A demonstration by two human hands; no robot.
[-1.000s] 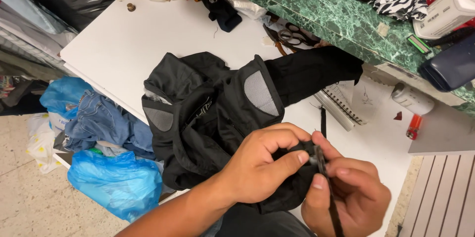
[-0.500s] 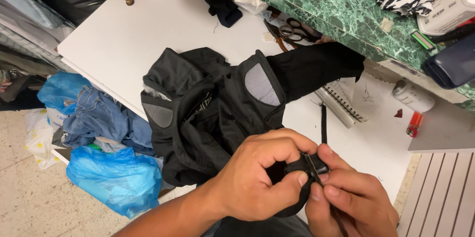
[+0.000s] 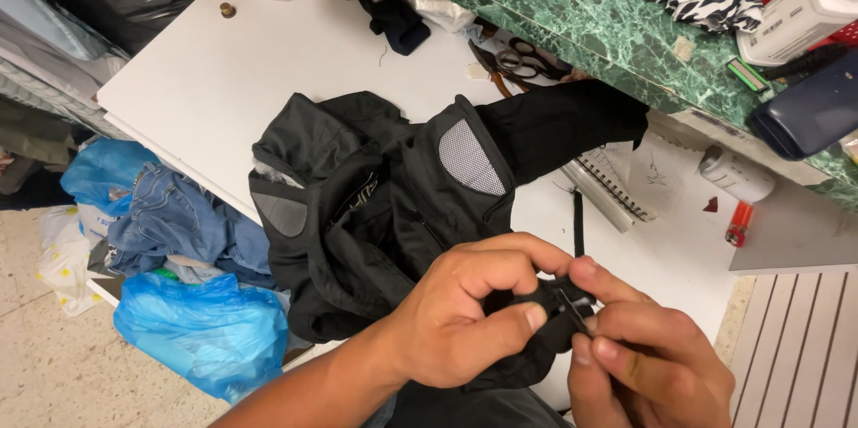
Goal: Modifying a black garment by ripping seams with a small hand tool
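A black jacket with grey mesh patches lies spread on the white table, one sleeve stretched toward the green marble counter. My left hand pinches a bunched edge of the jacket near the table's front edge. My right hand presses against it from the right, fingertips closed on a small dark part of the fabric, possibly a zipper pull; what exactly sits between the fingers is hidden.
Scissors lie at the counter's foot. A spiral notebook, a white cylinder and a red lighter rest on the table's right. Blue plastic bags and denim lie on the floor at left.
Both hands shifted slightly on the jacket's edge, the left fingers curling tighter over the fabric. The jacket itself stayed where it was.
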